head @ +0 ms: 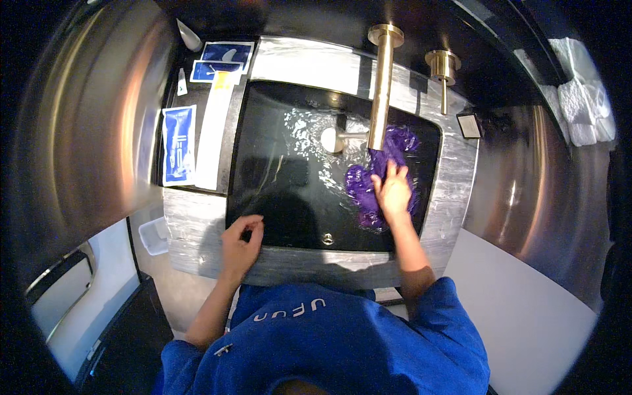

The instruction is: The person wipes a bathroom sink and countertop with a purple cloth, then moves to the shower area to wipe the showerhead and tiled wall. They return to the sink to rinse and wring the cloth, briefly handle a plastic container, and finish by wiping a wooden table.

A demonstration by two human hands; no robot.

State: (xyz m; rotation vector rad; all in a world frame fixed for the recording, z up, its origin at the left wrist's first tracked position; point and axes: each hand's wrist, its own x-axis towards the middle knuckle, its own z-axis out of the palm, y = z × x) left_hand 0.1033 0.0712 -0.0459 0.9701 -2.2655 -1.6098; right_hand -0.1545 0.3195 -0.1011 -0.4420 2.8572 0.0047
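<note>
A wet purple cloth [363, 190] lies bunched in the right part of a dark sink basin [276, 197] that has water in it. My right hand [394, 195] rests on top of the cloth with its fingers spread, just below the mouth of a brass wall spout [380, 98]. Over the basin's front left corner is my left hand [242, 247], its fingers curled and thumb and fingertips together. I see nothing held in it. A round metal drain stopper [332, 139] shows left of the spout, amid ripples and bright reflections.
Grey marble counter [452, 173] frames the basin. A brass tap handle [443, 74] juts from the wall at right, above a small dark box [469, 126]. On a dark tray [212, 163] at left lie blue-and-white packets [178, 148] and a long white strip [215, 133]. White towels [580, 103] sit far right.
</note>
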